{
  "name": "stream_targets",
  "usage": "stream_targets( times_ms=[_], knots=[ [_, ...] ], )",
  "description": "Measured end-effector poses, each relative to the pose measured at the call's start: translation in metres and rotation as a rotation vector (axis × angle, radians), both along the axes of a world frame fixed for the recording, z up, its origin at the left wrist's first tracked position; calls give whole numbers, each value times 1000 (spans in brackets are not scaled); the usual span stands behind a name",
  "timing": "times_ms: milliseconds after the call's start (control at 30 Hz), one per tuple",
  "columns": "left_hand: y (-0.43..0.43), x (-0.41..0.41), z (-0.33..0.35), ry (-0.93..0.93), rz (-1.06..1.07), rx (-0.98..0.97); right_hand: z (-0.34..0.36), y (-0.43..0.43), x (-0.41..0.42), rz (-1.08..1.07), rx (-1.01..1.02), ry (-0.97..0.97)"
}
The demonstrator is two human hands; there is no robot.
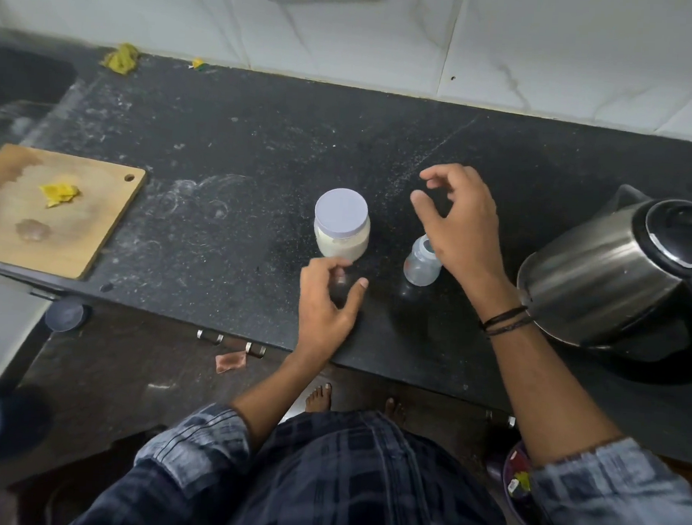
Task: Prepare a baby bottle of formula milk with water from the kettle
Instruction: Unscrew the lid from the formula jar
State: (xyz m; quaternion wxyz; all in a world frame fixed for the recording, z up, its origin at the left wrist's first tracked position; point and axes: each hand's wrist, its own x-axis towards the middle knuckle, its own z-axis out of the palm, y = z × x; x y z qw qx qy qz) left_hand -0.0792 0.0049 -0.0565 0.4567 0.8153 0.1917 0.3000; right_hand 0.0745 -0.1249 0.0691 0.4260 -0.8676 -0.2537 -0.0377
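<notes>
Nearest the body, the left hand [327, 301] is hovering at the front edge of the dark tabletop [222, 157] with its fingers loosely curled and thumb out, just short of the foot of the formula jar [341, 244]. A small shape is showing between thumb and fingers, and I cannot tell whether it is held or only a reflection in the glossy stone. Just to the right, the baby bottle [419, 267] is standing upright and apart from the jar. Its neck appears uncapped, though the wrist is hiding part of it. The right hand [461, 227] is hanging above and slightly beyond the bottle, fingers relaxed and half bent, gripping nothing. The jar is wearing its pale lid [340, 212] and is showing cream powder through the wall, so the work appears to be at its start, with opening the jar the likely step. To do it well, one hand should be wrapping the jar's body low while the other is turning the lid, with elbows kept away from the light, easily toppled bottle. The steel kettle [598, 269] is sitting close behind the right forearm, so any sweep of that arm is risking a knock, and it may be hot. Farther left, a wooden cutting board [80, 227] is lying well clear of the work.
</notes>
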Motion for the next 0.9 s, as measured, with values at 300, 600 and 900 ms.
stream_targets(
  times_ms=[300, 600, 900],
  knots=[
    [34, 32, 20, 206, 108, -119, -18, 78, -28, 163, -196, 16],
    [54, 57, 19, 337, 6, -166, -51, 111, -27, 166, -284, 107],
    [60, 66, 15, 190, -21, -173, -60, 114, -31, 112, -235, 80]
  ],
)
